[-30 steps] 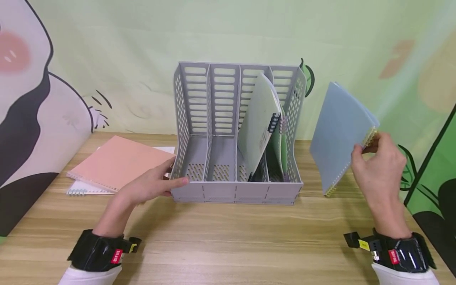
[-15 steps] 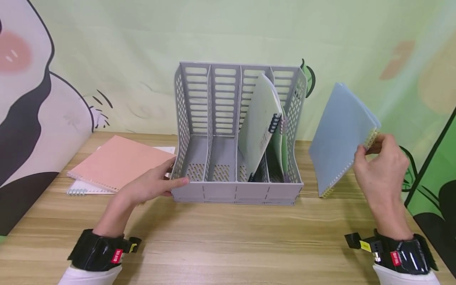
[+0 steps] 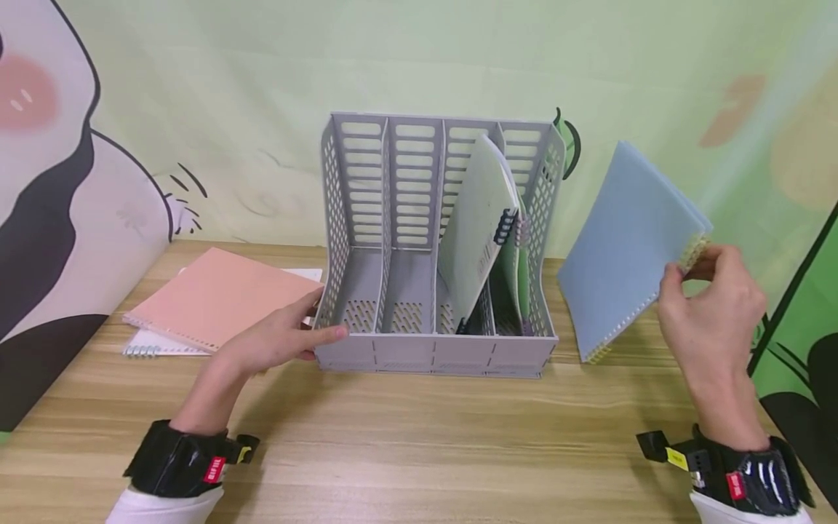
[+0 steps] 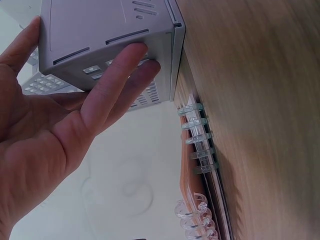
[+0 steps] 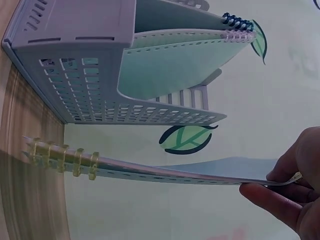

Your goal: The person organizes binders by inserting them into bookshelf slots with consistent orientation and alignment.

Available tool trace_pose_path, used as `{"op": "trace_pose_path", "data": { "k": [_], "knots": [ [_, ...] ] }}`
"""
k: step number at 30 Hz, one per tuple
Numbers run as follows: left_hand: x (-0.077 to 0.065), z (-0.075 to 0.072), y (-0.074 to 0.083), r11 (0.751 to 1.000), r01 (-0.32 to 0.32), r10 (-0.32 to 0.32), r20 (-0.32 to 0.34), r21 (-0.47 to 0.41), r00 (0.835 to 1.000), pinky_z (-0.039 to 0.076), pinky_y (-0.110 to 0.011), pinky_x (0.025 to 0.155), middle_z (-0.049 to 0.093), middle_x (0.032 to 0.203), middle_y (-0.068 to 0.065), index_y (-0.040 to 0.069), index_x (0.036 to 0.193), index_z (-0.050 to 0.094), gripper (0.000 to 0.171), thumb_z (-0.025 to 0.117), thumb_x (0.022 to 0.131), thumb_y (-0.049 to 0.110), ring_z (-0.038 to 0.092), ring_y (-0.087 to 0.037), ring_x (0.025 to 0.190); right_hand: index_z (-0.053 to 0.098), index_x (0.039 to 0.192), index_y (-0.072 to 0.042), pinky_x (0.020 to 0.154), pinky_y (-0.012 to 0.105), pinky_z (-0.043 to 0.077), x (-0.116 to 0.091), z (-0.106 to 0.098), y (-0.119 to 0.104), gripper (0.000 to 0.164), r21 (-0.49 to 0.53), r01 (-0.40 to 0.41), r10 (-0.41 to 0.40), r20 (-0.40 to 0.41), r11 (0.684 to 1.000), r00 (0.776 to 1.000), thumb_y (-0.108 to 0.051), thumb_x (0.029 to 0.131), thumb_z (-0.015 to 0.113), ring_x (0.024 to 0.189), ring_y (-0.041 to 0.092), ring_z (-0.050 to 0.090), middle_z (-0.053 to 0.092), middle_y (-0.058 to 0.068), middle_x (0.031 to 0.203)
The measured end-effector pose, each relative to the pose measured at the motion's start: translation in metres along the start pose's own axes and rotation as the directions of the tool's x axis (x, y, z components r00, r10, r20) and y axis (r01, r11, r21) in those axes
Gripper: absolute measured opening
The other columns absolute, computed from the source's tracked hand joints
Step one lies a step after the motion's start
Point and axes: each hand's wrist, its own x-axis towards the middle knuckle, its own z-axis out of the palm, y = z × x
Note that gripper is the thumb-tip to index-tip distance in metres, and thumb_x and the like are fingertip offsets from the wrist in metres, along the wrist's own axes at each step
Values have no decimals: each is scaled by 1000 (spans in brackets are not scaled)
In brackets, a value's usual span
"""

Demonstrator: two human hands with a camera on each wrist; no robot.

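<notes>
A grey file rack (image 3: pixel 406 354) with upright dividers stands at the middle of the table. At its left front corner my left hand (image 3: pixel 278 340) holds it, the thumb over the front rim and the fingers along the side wall. To the right of the rack, my right hand (image 3: pixel 713 316) pinches a blue notebook (image 3: pixel 628 244) near the upper yellow rings. The notebook is upright and slanted, its lower ring corner at or close to the tabletop. In the rack's right part lean a pale green notebook (image 3: pixel 474 225) with dark rings and a green notebook (image 3: pixel 521 280) with pinkish rings.
Left of the rack a salmon-pink notebook (image 3: pixel 225 298) lies flat over a white one (image 3: pixel 164 344) with pale rings. A printed cloth (image 3: pixel 255 87) hangs behind the wooden table (image 3: pixel 406 444).
My right hand has shifted a little to the right, and the blue notebook's face has turned more toward me. The left hand and the rack have stayed in place.
</notes>
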Motion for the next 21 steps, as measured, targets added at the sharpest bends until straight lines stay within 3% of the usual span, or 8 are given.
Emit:
{"op": "trace_pose_path", "data": {
  "k": [6,13,21],
  "knots": [
    [0,0,1,1000,16,-16,1,1,1000,54,-39,80,33,146,-21,17,159,10,82,63,98,31,52,-36,119,61,105,10,64,3,28,0,-5,-5,22,-23,8,-9,-45,1000,999,-3,88,61,78,34,63,67,20,96],
    [0,0,0,1000,21,-21,-3,8,1000,54,-38,80,32,147,-21,16,159,10,83,64,97,33,52,-36,120,61,104,12,73,-2,23,-1,-8,-11,21,-39,42,-45,-102,998,994,-1,88,63,81,43,64,66,24,95],
    [0,0,0,1000,19,-19,-3,11,1000,54,-38,80,34,146,-21,16,159,11,83,64,97,35,54,-35,118,61,108,15,67,0,24,-3,-20,-23,22,-32,69,-72,-107,997,992,-1,92,60,81,43,62,63,27,96]
  ]
}}
